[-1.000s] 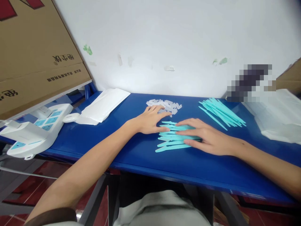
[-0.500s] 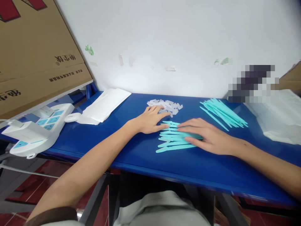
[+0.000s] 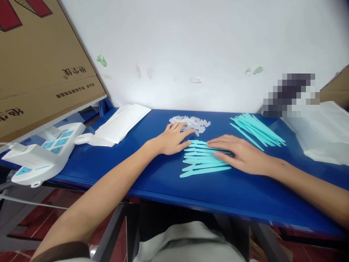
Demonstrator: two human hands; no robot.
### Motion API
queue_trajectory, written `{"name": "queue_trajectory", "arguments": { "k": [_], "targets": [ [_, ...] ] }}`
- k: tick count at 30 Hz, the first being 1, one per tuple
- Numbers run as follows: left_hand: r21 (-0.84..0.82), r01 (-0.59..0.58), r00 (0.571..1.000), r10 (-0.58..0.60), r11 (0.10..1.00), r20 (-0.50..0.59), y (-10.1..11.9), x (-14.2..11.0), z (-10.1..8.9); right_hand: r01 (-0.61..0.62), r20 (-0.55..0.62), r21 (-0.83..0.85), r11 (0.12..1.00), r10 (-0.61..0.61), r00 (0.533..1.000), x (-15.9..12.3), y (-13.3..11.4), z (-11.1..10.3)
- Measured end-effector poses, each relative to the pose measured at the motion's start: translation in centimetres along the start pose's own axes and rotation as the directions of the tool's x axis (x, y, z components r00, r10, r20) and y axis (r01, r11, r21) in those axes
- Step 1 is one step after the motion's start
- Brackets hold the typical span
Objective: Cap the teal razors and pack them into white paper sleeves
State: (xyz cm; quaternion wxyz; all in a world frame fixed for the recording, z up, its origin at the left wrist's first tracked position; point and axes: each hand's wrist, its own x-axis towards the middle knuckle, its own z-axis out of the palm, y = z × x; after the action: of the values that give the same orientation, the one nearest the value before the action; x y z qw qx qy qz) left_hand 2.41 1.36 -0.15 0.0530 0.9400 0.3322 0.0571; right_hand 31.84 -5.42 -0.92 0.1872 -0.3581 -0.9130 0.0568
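Observation:
Several slim turquoise eyebrow razors [image 3: 200, 160] lie roughly side by side on the blue table [image 3: 163, 178], their narrow ends to the left. My right hand [image 3: 245, 154] rests over their right ends with fingers stretched out, covering part of them. My left hand [image 3: 171, 141] is spread flat; its thumb reaches the left tips of the upper razors. The left fingertips touch the near side of a loose pile of small translucent caps [image 3: 201, 123]. Behind my right hand is a second heap of turquoise razors [image 3: 256, 128], lying diagonally.
White flat bags [image 3: 122, 122] lie at the back left, beside a white power strip [image 3: 69, 140] with plugged-in adapters. A large cardboard box [image 3: 49, 65] leans on the left. Translucent plastic sheeting [image 3: 324, 134] covers the right end. A white wall [image 3: 174, 47] closes the back.
My right hand has shifted slightly up and away from me, baring the nearest razor's right end. My left thumb has drawn back left toward the razor tips. The razors look more evenly spaced.

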Motion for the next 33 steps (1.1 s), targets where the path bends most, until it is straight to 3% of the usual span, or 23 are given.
{"name": "queue_trajectory", "arguments": {
  "k": [6,17,33],
  "targets": [
    [-0.024,-0.005,1.000,0.005,1.000,0.029,0.2,0.0,-0.3,-0.030,-0.020,0.028,0.999,0.030,0.999,-0.1,0.1,0.0],
    [-0.037,-0.032,0.999,0.031,0.999,-0.027,0.3,0.0,0.0,0.056,-0.002,0.022,0.998,-0.056,0.998,-0.1,-0.7,0.0],
    [-0.046,-0.187,0.975,0.180,0.981,-0.130,0.6,0.2,-0.1,0.028,0.034,0.002,1.000,-0.029,0.999,0.0,-0.6,0.0]
  ]
}}
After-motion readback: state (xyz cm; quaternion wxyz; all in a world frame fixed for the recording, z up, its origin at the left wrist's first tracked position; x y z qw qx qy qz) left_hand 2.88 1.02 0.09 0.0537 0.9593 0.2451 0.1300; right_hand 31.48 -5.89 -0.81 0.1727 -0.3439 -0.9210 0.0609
